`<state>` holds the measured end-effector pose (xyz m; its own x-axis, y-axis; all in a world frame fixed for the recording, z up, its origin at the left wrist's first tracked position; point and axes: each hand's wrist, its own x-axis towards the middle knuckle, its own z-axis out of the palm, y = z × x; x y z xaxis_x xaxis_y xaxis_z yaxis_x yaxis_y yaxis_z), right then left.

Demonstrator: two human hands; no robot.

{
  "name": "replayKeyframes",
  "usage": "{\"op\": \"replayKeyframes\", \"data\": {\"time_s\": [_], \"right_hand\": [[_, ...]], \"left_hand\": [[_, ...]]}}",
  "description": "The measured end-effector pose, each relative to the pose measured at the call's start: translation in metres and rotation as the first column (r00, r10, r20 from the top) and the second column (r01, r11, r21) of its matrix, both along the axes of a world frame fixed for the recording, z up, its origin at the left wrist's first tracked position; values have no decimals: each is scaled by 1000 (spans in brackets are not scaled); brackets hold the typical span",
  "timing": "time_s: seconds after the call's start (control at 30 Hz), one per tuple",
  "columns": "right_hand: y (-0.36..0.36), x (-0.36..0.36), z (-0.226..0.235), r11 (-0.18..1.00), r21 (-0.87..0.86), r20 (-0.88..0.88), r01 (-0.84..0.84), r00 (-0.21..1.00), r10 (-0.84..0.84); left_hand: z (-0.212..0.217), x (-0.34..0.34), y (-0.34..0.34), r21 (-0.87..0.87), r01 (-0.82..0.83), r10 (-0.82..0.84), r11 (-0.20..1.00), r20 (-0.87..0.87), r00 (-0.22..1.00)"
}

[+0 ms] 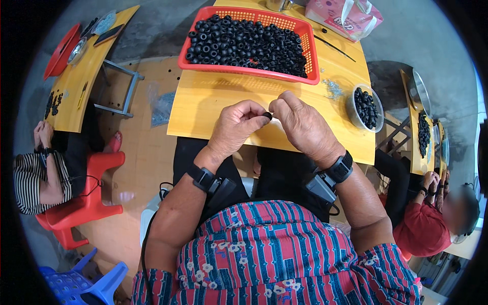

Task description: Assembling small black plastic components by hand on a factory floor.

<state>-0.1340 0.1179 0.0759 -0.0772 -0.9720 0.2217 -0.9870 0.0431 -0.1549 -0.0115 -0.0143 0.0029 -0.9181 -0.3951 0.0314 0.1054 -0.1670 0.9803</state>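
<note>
Over the near edge of the yellow table [203, 109], my two hands meet in front of me. My left hand [233, 124] is closed, pinching a small round black part [267, 116] between thumb and forefinger. My right hand [307, 127] is also closed, its fingertips pressed together right beside that part; whatever they hold is too small to make out. Beyond my hands stands a red plastic basket [249, 76], heaped with small hollow black parts [229, 40]. To the right is a clear round tub [351, 109] with black pieces in it.
Tiny silvery pieces [333, 89] lie near the tub. A dark thin rod [334, 48] and a pink bag [345, 18] are at the back right. Other people sit at tables on both sides. A red stool [91, 188] and blue chair [86, 282] stand left.
</note>
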Motion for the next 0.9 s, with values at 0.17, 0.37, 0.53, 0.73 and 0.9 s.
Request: {"op": "replayKeyframes", "data": {"time_s": [0.17, 0.37, 0.53, 0.73, 0.9], "right_hand": [[-4, -3, 0, 1000, -28, 199, -14, 980, 20], [-5, 0, -15, 970, -140, 785, 198, 620, -13], [-3, -1, -17, 902, 45, 998, 430, 17, -58], [5, -2, -37, 896, 104, 967, 432, -255, 11], [6, 6, -37, 912, 95, 906, 400, -414, 87]], "left_hand": [[-4, 1, -1, -14, 9, -9, 1000, 6, 1000], [-2, 2, -3, -20, 23, -23, 1000, 4, 1000], [-5, 2, -3, 26, 27, -27, 999, 7, 1000], [-3, 1, -2, 36, 33, -34, 999, 20, 999], [-3, 2, -3, 36, 27, -27, 999, 6, 1000]]}}
